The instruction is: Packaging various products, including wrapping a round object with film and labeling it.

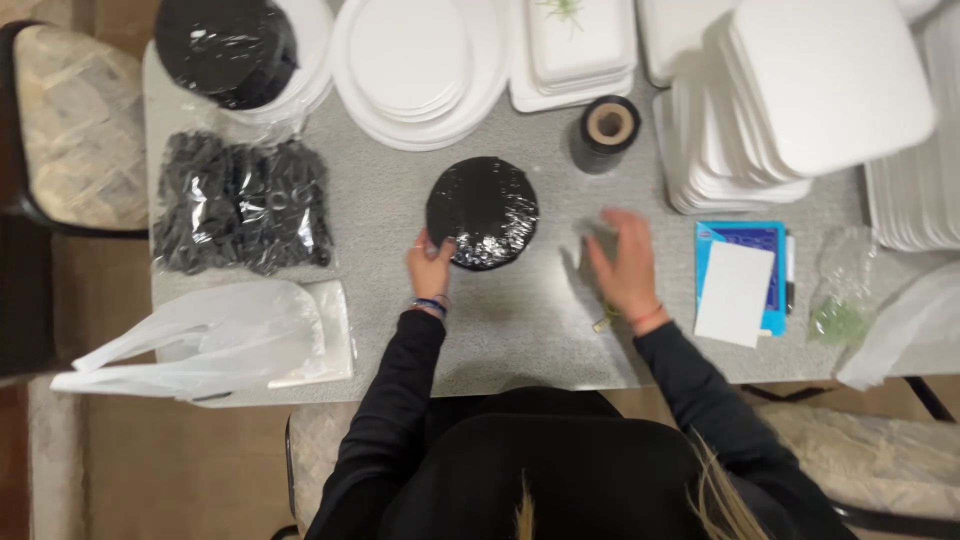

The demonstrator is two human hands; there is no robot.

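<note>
A round black disc wrapped in shiny clear film (pixel 483 212) lies flat in the middle of the grey table (pixel 520 340). My left hand (pixel 430 268) grips its lower left edge between thumb and fingers. My right hand (pixel 627 268) hovers to the right of the disc, fingers spread and blurred, holding nothing that I can make out. A dark roll with a brown cardboard core (pixel 606 130) stands just beyond, up and right of the disc.
Stacks of white plates (pixel 420 65) and square white trays (pixel 800 100) line the far edge. A clear bag of black pieces (pixel 240 205) and a white plastic bag (pixel 210 340) lie at left. A blue pad with a white card (pixel 738 285) lies at right.
</note>
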